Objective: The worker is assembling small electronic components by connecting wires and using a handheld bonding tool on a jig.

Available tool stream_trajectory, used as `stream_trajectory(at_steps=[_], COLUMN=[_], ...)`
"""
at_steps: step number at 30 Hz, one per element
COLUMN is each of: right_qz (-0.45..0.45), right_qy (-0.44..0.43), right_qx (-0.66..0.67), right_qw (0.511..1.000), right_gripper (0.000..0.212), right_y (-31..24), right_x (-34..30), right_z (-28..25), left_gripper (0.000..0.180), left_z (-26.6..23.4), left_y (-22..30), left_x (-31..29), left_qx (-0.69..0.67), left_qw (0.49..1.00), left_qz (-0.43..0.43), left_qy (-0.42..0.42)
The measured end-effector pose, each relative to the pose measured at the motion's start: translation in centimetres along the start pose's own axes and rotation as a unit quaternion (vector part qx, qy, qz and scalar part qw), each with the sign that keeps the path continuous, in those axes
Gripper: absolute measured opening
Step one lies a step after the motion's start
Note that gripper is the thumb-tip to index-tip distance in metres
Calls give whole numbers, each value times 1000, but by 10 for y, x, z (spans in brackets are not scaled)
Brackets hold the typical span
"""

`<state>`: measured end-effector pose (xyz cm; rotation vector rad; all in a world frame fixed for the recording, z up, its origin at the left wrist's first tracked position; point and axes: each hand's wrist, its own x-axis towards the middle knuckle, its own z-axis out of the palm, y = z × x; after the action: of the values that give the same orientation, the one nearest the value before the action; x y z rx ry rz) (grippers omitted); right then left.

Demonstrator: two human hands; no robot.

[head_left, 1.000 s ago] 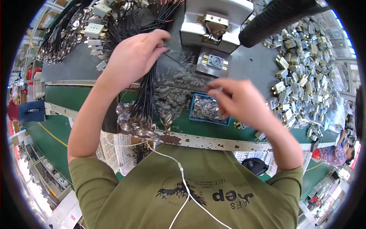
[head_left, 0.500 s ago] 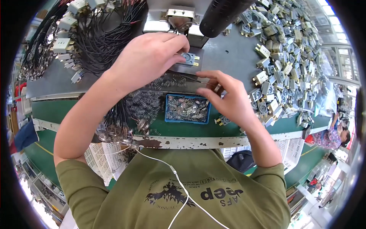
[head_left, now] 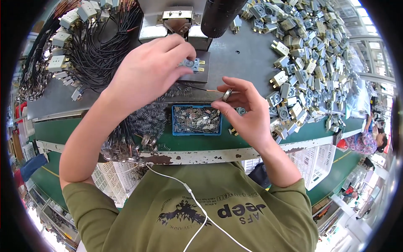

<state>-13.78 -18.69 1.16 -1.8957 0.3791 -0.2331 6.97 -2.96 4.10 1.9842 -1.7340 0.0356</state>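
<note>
At the dark grey metal workbench, the left hand arches, what it grips I cannot tell, and the right hand is beside a blue rectangular plastic tray. A square grey block with brass prongs lies near the left fingertips; right thumb and fingers grasp a round silvery metal disc

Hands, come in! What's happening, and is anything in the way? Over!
Right hand holding round metal piece. Left hand at gray block, contact unclear. Left hand partly hides block from view.
</note>
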Motion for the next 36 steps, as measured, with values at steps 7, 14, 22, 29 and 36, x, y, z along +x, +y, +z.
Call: stream_trajectory(at_steps=[7,14,22,29,36], right_qz=[-58,73,84,-3,-8], right_qy=[-2,-142,-117,99,55], right_qx=[-92,288,333,126,392], right_qw=[994,944,932,987,918], right_gripper=[44,47,49,39,29], right_y=[-16,-8,-11,-10,-23], right_x=[11,32,34,24,33], right_z=[-2,3,12,22,36], left_gripper=[15,15,14,16,10], left_z=[-15,-35,-38,-24,8], left_y=[8,2,2,10,0], left_x=[-16,-18,-23,-24,-37], left_qx=[-112,-130,-119,-159,-140], left_qw=[989,988,991,984,990], left_qz=[-1,-4,-8,-70,-21], left_qy=[-94,-79,-54,-38,4])
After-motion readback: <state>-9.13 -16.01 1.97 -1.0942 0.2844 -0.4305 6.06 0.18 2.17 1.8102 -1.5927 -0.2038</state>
